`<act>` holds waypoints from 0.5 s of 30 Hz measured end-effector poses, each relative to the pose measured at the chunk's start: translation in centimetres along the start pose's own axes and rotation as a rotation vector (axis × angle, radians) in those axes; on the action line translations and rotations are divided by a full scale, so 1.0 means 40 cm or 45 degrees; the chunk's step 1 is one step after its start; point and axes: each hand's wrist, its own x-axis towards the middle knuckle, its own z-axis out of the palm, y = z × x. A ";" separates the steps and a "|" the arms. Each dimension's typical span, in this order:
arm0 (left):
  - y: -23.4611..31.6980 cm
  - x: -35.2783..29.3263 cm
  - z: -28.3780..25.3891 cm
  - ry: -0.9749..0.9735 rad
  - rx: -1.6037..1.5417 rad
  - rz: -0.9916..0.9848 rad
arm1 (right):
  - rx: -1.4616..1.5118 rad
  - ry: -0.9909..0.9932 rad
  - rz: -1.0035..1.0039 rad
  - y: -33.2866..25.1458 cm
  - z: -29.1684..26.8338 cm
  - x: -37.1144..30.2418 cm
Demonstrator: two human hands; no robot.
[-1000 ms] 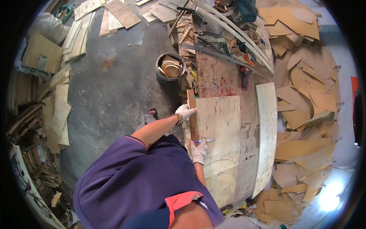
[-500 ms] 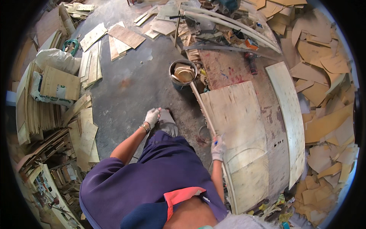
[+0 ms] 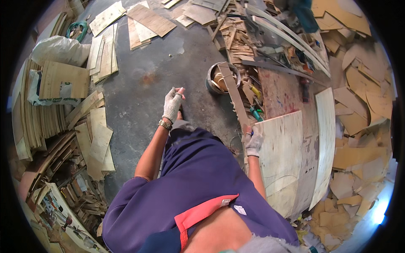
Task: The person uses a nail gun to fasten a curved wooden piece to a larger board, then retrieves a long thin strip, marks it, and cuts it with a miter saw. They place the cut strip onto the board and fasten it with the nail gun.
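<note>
Strip (image 3: 235, 95) extended left of the panel (image 3: 280, 143), clamped in the fingers of the right hand (image 3: 254, 142); a curved line (image 3: 283, 176) was drawn, apparently uncut; whether the fingers of the left hand (image 3: 172, 105) met was unclear.

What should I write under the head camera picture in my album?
A gloved right hand holds a long brown strip beside a pale wooden sheet; the gloved left hand looks empty.

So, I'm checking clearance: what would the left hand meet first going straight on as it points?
Probably the loose boards beyond the grey floor; depth is unclear, so the left hand might pass above them.
</note>
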 end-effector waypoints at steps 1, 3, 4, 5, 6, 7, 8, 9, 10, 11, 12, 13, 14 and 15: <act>0.024 0.004 -0.036 0.015 -0.048 0.001 | -0.092 -0.045 -0.007 -0.040 0.009 0.017; 0.092 0.059 -0.100 0.028 -0.105 0.037 | -0.109 -0.054 -0.033 -0.125 0.041 0.082; 0.123 0.085 -0.138 0.057 0.026 0.070 | -0.128 -0.072 -0.043 -0.158 0.048 0.106; 0.152 0.110 -0.173 0.069 0.043 0.039 | -0.155 -0.105 -0.032 -0.189 0.053 0.131; 0.178 0.136 -0.207 0.069 0.055 0.048 | -0.126 -0.053 -0.074 -0.217 0.058 0.157; 0.198 0.156 -0.235 0.078 0.077 0.027 | -0.096 0.006 -0.137 -0.242 0.061 0.184; 0.218 0.183 -0.256 0.103 0.093 0.004 | -0.077 -0.039 -0.110 -0.264 0.060 0.209; 0.237 0.212 -0.273 0.087 0.094 0.023 | -0.040 -0.097 -0.073 -0.285 0.063 0.237; 0.256 0.239 -0.289 0.072 0.106 0.023 | -0.054 -0.092 -0.074 -0.305 0.067 0.262; 0.274 0.265 -0.297 0.058 0.118 0.021 | -0.053 -0.091 -0.078 -0.322 0.071 0.288; 0.292 0.294 -0.298 0.057 0.145 0.022 | -0.044 -0.076 -0.109 -0.337 0.077 0.314; 0.310 0.323 -0.293 0.045 0.157 0.048 | -0.068 -0.076 -0.095 -0.350 0.084 0.338; 0.327 0.351 -0.281 0.033 0.169 0.074 | -0.074 -0.072 -0.089 -0.362 0.092 0.363; 0.347 0.381 -0.266 0.020 0.180 0.102 | -0.084 -0.093 -0.065 -0.371 0.100 0.389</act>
